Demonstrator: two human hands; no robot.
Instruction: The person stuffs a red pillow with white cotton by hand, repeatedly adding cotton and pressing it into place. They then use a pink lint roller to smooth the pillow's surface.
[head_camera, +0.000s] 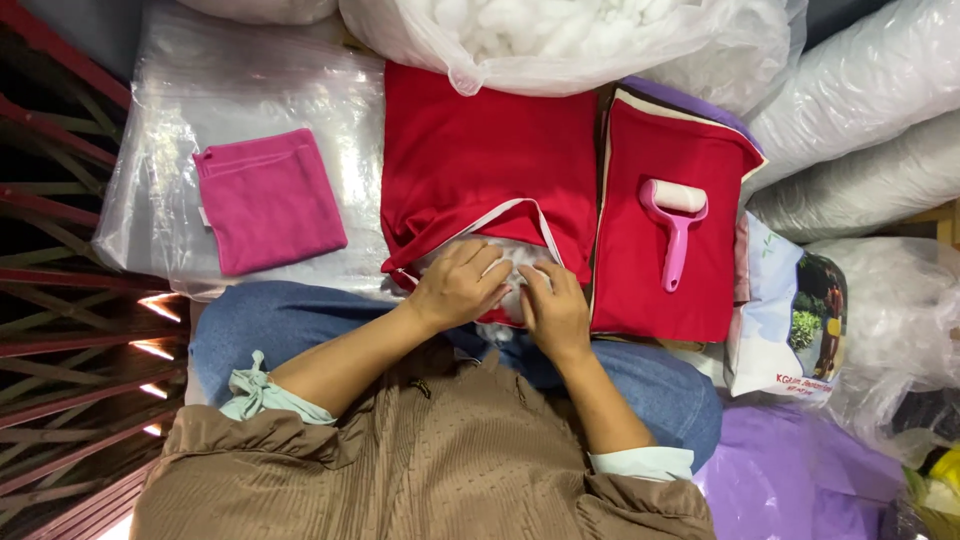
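1. Head view: red cushion cover (487, 160) lies over the lap, open zip end toward the person, white stuffing (512, 262) showing in the opening.
2. Left hand (457, 285) curled, fingers pushing into the stuffing; right hand (556, 308) fingers bent, pressing at the opening edge. Can't tell if either pinches fabric.
3. Risk, my read: stuffing bunches near the mouth or spills out, since the opening gapes.
4. Around: folded red covers (655, 270) carrying a pink lint roller (675, 225), pink cloth (268, 200), bag of filling (560, 35).
5. Fingertips and cover interior hidden.
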